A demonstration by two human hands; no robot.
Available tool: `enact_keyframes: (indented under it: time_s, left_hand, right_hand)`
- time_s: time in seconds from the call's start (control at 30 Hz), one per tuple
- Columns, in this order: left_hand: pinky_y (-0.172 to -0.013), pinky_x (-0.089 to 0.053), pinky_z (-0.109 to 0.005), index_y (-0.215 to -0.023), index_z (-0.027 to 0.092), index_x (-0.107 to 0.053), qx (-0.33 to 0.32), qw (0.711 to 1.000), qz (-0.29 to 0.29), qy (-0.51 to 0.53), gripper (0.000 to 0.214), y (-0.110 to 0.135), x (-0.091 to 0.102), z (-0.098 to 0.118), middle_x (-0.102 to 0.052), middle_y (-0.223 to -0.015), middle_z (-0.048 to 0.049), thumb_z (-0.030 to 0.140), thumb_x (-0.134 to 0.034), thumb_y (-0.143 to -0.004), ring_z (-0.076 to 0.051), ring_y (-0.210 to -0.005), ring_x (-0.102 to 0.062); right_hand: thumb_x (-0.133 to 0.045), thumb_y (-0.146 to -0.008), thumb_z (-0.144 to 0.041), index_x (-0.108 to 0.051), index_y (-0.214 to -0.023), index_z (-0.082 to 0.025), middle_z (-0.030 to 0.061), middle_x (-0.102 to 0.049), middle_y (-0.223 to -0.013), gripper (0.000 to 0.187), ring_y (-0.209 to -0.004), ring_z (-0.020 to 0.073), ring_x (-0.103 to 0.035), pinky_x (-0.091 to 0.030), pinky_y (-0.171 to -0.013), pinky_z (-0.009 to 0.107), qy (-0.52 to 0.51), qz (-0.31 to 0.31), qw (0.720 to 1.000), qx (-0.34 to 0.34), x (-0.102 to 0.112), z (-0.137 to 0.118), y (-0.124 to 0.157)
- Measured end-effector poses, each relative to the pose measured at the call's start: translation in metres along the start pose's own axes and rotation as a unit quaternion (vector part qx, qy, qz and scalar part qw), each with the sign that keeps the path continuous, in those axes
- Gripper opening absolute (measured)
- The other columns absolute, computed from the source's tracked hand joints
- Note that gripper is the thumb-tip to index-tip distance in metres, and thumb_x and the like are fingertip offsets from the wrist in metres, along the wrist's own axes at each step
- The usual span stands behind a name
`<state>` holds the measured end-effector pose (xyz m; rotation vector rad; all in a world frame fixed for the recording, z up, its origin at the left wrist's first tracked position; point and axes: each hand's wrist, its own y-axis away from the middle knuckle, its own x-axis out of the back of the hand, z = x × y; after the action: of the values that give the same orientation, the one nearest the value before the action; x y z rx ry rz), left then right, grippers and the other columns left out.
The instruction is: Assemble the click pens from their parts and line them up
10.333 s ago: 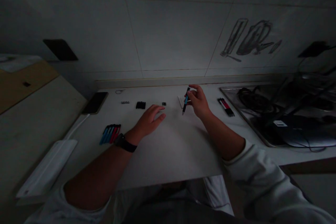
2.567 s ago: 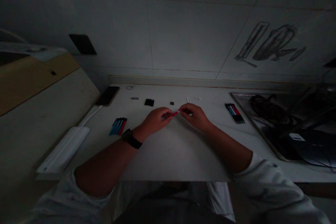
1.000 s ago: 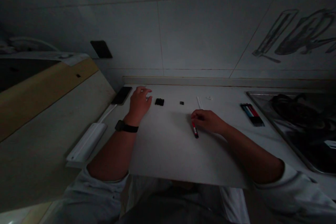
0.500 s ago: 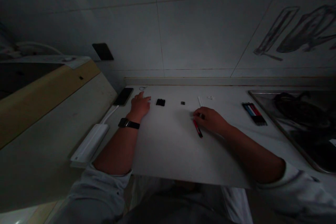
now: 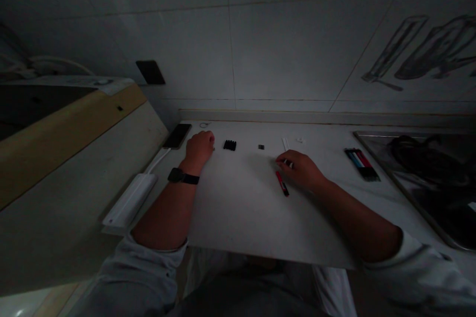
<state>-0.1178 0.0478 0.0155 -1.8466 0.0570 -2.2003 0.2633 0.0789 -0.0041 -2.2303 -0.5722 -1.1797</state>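
Note:
My left hand (image 5: 200, 147) rests on the white counter with its fingers curled in; whether anything is inside is hidden. Just right of it lies a row of small black pieces (image 5: 229, 145), perhaps pen caps. My right hand (image 5: 300, 168) is closed in a pinch, and a bit of white shows between the fingers, too small to name. Below its fingertips a red and black pen (image 5: 281, 183) lies on the counter, apart from the hand. Beyond the hand are thin white sticks (image 5: 285, 143). A few tiny dark pieces (image 5: 261, 147) lie between both hands.
A pack of coloured pens (image 5: 362, 164) lies at the right, beside a metal-rimmed sink or hob (image 5: 412, 208). On the left are a phone (image 5: 177, 135), a white power strip (image 5: 130, 200) and a large pale appliance (image 5: 92, 178). A small ring-like item (image 5: 204, 125) and white bits (image 5: 299, 140) lie near the wall.
My left hand's fingers have curled in from a spread pose. My right fingertips now sit apart from the red and black pen, which they met before. The view has shifted slightly.

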Motion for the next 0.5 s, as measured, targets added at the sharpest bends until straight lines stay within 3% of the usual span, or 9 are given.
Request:
enact_keyframes:
  time_s: [0.13, 0.33, 0.5]
  left_hand:
    - [-0.088, -0.05, -0.038, -0.122, 0.022, -0.072, 0.002, 0.999, -0.023, -0.034, 0.031, 0.0021, -0.0036, -0.0018, -0.073, -0.12, -0.0129, 0.022, -0.057, -0.095, -0.028, -0.107, -0.067]
    - [-0.086, -0.051, -0.037, -0.104, 0.022, -0.079, -0.006, 0.997, -0.071, -0.043, 0.025, 0.0024, -0.0044, 0.001, -0.077, -0.115, -0.0115, 0.024, -0.057, -0.093, -0.029, -0.106, -0.069]
    - [-0.086, -0.052, -0.037, -0.105, 0.02, -0.078, 0.014, 0.996, -0.082, -0.045, 0.024, 0.0015, -0.0061, -0.0001, -0.077, -0.111, -0.0139, 0.025, -0.058, -0.092, -0.029, -0.103, -0.071]
  right_hand:
    - [-0.057, -0.097, -0.028, -0.074, -0.101, -0.022, 0.0072, -0.074, -0.101, 0.019, -0.077, 0.0171, -0.066, -0.051, -0.074, 0.031, -0.005, 0.003, 1.0, 0.006, -0.0007, -0.0001, -0.0001]
    - [-0.056, -0.098, -0.028, -0.074, -0.103, -0.022, 0.0079, -0.074, -0.101, 0.02, -0.076, 0.017, -0.066, -0.053, -0.074, 0.032, -0.01, 0.006, 1.0, 0.004, -0.0019, 0.0001, 0.0006]
    - [-0.057, -0.096, -0.029, -0.074, -0.103, -0.022, 0.0082, -0.074, -0.1, 0.02, -0.079, 0.0184, -0.067, -0.053, -0.077, 0.033, -0.011, 0.0, 1.0, 0.009, -0.0054, 0.0002, 0.0007]
